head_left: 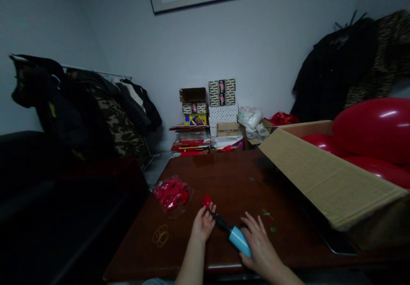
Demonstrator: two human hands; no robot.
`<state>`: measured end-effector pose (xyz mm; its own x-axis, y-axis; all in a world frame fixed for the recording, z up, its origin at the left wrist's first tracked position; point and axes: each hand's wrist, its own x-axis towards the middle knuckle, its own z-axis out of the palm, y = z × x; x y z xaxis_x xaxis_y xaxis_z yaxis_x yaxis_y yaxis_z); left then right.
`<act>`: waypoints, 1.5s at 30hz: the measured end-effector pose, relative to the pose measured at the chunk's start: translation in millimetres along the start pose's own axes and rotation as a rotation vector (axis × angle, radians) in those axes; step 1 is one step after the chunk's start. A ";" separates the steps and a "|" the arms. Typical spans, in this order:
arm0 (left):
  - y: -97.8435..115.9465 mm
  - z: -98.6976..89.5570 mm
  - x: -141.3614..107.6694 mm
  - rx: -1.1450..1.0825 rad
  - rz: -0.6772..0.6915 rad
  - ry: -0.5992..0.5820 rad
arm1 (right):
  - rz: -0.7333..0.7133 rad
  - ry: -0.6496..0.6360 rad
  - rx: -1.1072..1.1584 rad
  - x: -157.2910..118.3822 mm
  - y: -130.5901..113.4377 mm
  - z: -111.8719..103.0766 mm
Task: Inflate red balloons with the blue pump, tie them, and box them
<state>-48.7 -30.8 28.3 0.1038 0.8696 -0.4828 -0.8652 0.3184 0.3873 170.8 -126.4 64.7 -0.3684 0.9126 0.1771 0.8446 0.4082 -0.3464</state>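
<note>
A small red balloon point(206, 201) sits at the black nozzle end of a light-blue hand pump point(239, 241), low in the middle of the view. My left hand point(204, 223) has its fingers closed round the balloon's neck at the nozzle. On the pump's blue barrel rests my right hand point(258, 242), its thumb below and its fingers curved over the far side. A clear bag of red balloons point(172, 193) lies on the brown table point(205, 172), to the left of my left hand.
Yellow rubber bands point(160, 235) lie at the table's left. Small green bits point(273, 229) are scattered right of my right hand. An open cardboard box point(333, 178) with large inflated red balloons point(374, 129) stands at the right. Stacked boxes point(222, 114) stand beyond the table.
</note>
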 end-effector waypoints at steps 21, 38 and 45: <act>-7.5 -5.9 -1.1 0.150 0.013 -0.058 | 0.110 -0.039 0.155 16.6 -7.6 15.3; -19.0 2.7 4.0 0.082 0.037 -0.182 | 0.171 -0.098 0.167 22.6 -19.4 14.5; -22.3 -2.5 8.4 0.080 0.000 -0.227 | 0.198 -0.117 0.181 23.7 -19.7 8.3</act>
<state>-29.7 -31.6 13.6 0.2195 0.9293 -0.2969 -0.8247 0.3394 0.4525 142.2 -112.7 68.0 -0.2547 0.9669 -0.0137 0.8251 0.2099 -0.5246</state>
